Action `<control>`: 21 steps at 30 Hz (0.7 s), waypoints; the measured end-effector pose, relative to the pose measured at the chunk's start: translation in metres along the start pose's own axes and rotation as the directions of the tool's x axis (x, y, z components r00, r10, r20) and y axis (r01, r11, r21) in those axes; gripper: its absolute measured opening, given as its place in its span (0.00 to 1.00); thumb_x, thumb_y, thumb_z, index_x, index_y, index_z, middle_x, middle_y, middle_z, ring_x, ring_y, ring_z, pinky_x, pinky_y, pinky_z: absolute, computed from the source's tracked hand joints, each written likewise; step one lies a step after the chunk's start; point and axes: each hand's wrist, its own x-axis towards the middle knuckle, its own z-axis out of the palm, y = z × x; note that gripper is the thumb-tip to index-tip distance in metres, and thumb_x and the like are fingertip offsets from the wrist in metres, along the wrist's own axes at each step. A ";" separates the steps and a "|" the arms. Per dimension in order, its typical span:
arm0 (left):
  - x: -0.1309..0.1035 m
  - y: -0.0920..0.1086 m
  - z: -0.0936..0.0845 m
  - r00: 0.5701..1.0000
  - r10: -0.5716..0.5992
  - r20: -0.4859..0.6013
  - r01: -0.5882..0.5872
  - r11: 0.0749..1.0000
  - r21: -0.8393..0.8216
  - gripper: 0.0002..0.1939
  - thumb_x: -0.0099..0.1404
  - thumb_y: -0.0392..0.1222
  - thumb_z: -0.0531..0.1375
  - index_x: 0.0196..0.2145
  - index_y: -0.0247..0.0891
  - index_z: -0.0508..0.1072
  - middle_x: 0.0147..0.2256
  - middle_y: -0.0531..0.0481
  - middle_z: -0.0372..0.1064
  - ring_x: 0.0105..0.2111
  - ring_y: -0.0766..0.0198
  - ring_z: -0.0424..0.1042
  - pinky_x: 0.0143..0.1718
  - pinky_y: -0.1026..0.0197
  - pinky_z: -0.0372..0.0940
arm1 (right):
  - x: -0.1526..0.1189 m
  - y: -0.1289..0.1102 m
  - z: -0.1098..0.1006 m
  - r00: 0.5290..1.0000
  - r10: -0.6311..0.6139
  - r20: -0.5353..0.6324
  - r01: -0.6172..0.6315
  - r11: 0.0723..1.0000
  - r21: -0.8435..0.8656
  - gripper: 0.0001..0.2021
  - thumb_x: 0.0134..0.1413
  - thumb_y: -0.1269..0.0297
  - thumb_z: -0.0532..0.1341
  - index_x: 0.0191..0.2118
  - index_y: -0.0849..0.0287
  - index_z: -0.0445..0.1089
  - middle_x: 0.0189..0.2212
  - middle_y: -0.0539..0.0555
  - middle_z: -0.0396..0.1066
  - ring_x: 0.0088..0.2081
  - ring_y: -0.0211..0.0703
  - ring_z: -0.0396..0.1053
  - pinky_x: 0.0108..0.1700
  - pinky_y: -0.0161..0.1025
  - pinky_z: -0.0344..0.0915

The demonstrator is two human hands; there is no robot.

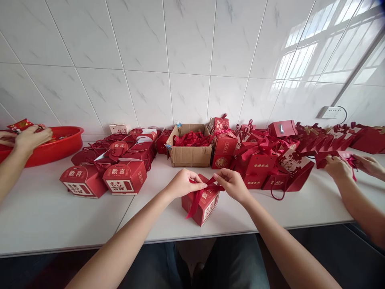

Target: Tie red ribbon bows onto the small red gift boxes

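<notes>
A small red gift box (188, 200) with white printed panels stands on the table in front of me, turned at an angle. Across its top lies a red ribbon (196, 202), one tail hanging down the front. My left hand (188, 182) pinches the ribbon between thumb and fingertips at the top of the box. On the other side, my right hand (233, 182) grips the ribbon with its fingertips just right of the box top. The two hands are close together, and the fingers partly cover where the ribbon crosses.
Behind the box is a cardboard carton (191, 156) of red ribbons. Finished-looking red boxes (124, 176) stand left; red gift bags (255, 164) crowd the right. At far left a person's hand (31, 138) is over a red basin (67, 140); another person's hands (339, 166) work at right.
</notes>
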 end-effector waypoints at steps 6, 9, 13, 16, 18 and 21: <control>-0.001 0.006 -0.001 1.000 0.025 -0.015 -0.023 0.996 0.084 0.13 0.54 0.50 0.65 0.27 0.36 0.78 0.29 0.49 0.78 0.30 0.61 0.74 0.30 0.64 0.64 | -0.001 0.002 0.008 0.993 -0.078 -0.085 0.073 0.996 -0.056 0.15 0.55 0.53 0.57 0.25 0.59 0.67 0.19 0.49 0.64 0.21 0.35 0.56 0.24 0.33 0.54; -0.004 0.009 0.001 0.999 0.020 -0.030 -0.018 0.997 0.075 0.13 0.55 0.50 0.64 0.28 0.36 0.78 0.30 0.48 0.78 0.31 0.60 0.75 0.32 0.63 0.65 | -0.001 -0.001 0.008 0.993 -0.063 -0.097 0.056 0.996 -0.069 0.15 0.54 0.53 0.57 0.26 0.59 0.67 0.19 0.49 0.65 0.20 0.35 0.56 0.23 0.33 0.53; -0.006 0.009 0.004 0.998 0.030 -0.052 -0.025 0.996 0.087 0.14 0.55 0.50 0.63 0.28 0.36 0.78 0.30 0.47 0.78 0.31 0.58 0.75 0.33 0.62 0.66 | 0.000 0.000 0.007 0.995 -0.009 -0.099 0.002 0.998 -0.069 0.16 0.54 0.50 0.57 0.26 0.58 0.68 0.19 0.50 0.65 0.20 0.36 0.56 0.23 0.34 0.53; -0.005 0.008 0.006 0.994 0.040 -0.097 -0.026 0.989 0.145 0.14 0.55 0.52 0.62 0.28 0.37 0.78 0.29 0.47 0.77 0.29 0.59 0.74 0.32 0.61 0.65 | 0.000 0.002 0.008 0.995 0.009 -0.099 -0.016 0.997 -0.071 0.17 0.55 0.49 0.56 0.26 0.57 0.67 0.20 0.50 0.64 0.21 0.37 0.56 0.25 0.35 0.54; -0.005 0.007 0.006 0.993 0.044 -0.107 -0.025 0.984 0.175 0.14 0.55 0.52 0.62 0.27 0.37 0.78 0.28 0.47 0.77 0.28 0.60 0.73 0.30 0.62 0.65 | -0.001 0.003 0.009 0.994 0.012 -0.107 -0.019 0.997 -0.071 0.17 0.56 0.48 0.55 0.27 0.57 0.67 0.20 0.50 0.64 0.22 0.38 0.56 0.26 0.35 0.54; -0.004 0.006 0.005 0.995 0.040 -0.090 -0.022 0.983 0.183 0.14 0.54 0.51 0.63 0.26 0.36 0.78 0.27 0.47 0.77 0.27 0.60 0.73 0.29 0.63 0.65 | -0.002 0.002 0.010 0.993 0.018 -0.119 -0.027 0.997 -0.072 0.17 0.56 0.49 0.55 0.26 0.57 0.66 0.21 0.50 0.65 0.23 0.38 0.56 0.27 0.34 0.53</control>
